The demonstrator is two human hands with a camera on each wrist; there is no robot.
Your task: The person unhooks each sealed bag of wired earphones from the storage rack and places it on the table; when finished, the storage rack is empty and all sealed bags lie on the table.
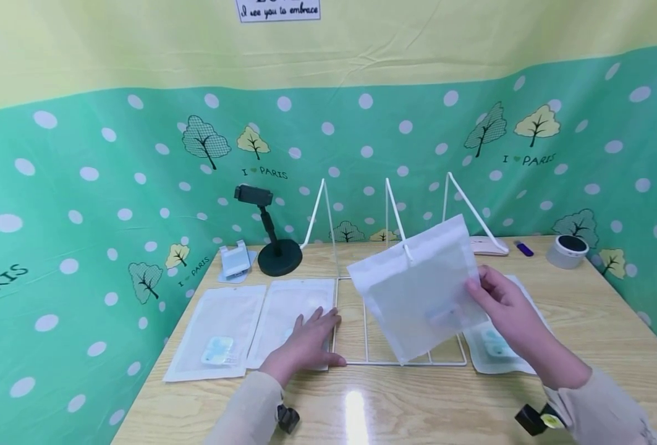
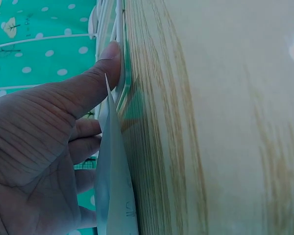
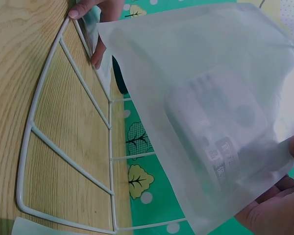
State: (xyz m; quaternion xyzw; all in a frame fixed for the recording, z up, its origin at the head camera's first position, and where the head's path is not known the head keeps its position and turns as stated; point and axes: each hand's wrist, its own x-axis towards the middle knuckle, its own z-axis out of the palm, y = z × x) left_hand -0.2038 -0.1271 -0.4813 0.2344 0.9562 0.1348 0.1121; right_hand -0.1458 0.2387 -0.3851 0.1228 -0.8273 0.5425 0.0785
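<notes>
My right hand [image 1: 503, 303] pinches the right edge of a white zip pouch [image 1: 417, 290], which hangs tilted above the wire rack. A pale rounded-square case [image 3: 215, 122] shows through the pouch in the right wrist view. At the pouch's upper edge is the tip of the middle prong [image 1: 396, 213] of the white wire display rack [image 1: 406, 363]. My left hand [image 1: 308, 343] lies with fingers spread over another white pouch [image 1: 292, 296] and the rack's left side. Its thumb touches the rack's front corner, as the left wrist view also shows.
One more pouch [image 1: 217, 321] lies at far left, and another [image 1: 497, 340] lies right of the rack, partly behind my right arm. Behind stand a black phone stand [image 1: 280, 256], a light-blue folding stand [image 1: 235, 261], a pink mouse [image 1: 486, 246], a purple USB stick [image 1: 524, 248] and a white round device [image 1: 567, 252].
</notes>
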